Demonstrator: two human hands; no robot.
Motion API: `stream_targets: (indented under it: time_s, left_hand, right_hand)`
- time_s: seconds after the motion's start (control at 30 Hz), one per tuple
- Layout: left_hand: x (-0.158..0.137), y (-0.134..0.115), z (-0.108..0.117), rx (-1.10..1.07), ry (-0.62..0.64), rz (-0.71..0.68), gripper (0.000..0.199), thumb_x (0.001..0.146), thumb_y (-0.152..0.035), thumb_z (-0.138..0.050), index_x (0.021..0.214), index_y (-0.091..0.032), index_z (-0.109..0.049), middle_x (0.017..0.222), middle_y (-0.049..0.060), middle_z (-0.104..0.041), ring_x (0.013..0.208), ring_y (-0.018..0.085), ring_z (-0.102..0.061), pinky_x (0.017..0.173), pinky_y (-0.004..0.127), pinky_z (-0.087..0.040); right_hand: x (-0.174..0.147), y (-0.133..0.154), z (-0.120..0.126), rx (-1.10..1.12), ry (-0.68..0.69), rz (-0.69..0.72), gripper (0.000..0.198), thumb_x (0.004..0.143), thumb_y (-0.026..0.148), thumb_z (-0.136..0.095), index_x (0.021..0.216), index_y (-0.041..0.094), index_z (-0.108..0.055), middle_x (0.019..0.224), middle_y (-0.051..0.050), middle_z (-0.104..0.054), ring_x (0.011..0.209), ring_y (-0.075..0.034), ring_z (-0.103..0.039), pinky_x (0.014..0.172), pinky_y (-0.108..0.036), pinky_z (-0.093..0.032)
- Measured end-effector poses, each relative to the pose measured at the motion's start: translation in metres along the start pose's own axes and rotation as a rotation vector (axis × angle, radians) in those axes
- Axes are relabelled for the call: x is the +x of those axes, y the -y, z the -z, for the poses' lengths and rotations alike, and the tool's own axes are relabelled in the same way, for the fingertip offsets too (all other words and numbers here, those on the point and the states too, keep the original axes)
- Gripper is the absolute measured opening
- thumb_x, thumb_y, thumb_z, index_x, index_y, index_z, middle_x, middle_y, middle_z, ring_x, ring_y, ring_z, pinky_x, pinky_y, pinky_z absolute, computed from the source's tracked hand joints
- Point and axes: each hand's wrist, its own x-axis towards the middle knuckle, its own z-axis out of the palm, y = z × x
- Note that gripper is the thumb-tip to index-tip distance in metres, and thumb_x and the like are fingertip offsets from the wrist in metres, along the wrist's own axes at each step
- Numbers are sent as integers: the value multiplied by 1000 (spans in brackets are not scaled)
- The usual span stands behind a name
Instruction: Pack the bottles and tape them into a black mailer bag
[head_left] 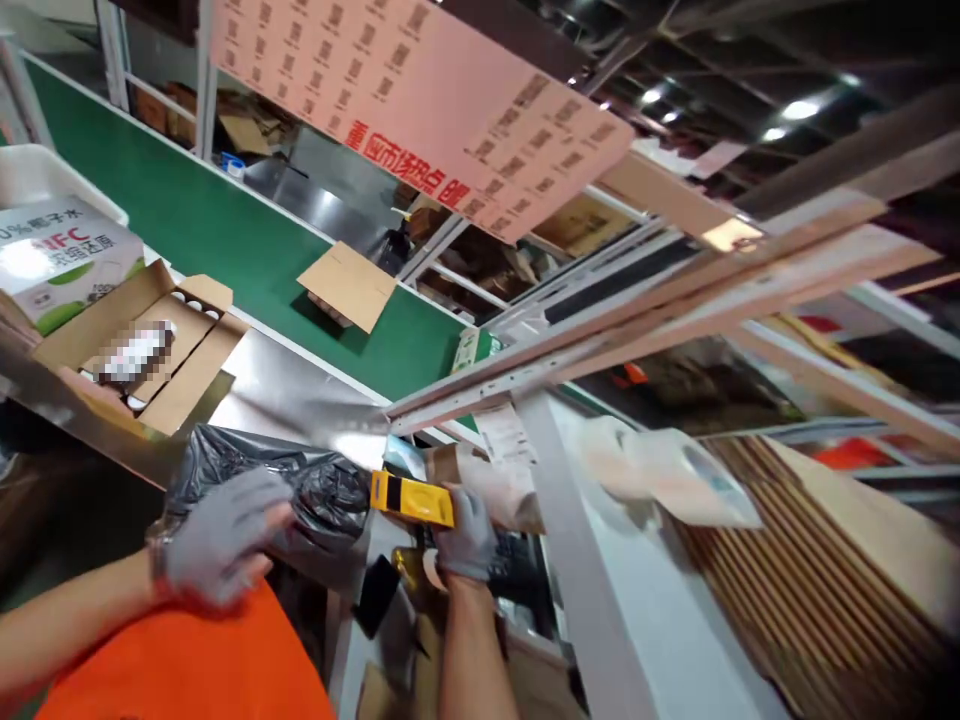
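My right hand (466,535), in a grey glove, grips a small yellow box (416,500) with a black band near one end. To its left, my left hand (225,540) wears a grey glove with bare fingertips. Its fingers are apart, with nothing seen in them, and it is in front of a black plastic bag (330,495). Whether it touches the bag I cannot tell. The bag lies at the edge of a shiny metal worktop (292,385). Below the yellow box, a dark flat object (376,597) is partly in view.
An open carton (187,400) with white-capped items stands at the left, beside a printed carton (67,255). A green conveyor belt (247,265) carries a cardboard box (349,285). A white post (600,560), a plastic roll (667,470) and stacked flat cartons (780,580) occupy the right.
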Motion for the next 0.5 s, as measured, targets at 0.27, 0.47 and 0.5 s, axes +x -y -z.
stream_targets:
  time_s: [0.27,0.47,0.5]
  left_hand:
    - [118,18,-157,274,745,-271,79,93,-53,-80,150,1,-69,160,35,-64,150,49,-60,131,62,-44]
    - [74,69,-159,372,772,-8,105,89,-58,-84,171,-1,-49,186,32,-30,176,48,-24,144,62,-19]
    - [73,67,-155,356,777,-9,104,89,-58,-84,171,-3,-50,185,32,-31,176,48,-25,144,63,-21]
  right_hand:
    - [-14,-5,-28,185,139,-197,44,80,24,-67,123,20,-74,125,-17,-78,120,-35,-73,107,-49,-62]
    - [-68,11,-70,339,207,-588,48,72,15,-59,116,22,-75,112,-10,-77,114,-31,-72,110,-46,-59]
    - [-73,12,-75,339,204,-610,51,69,15,-59,117,22,-75,111,-9,-77,111,-31,-72,108,-45,-60]
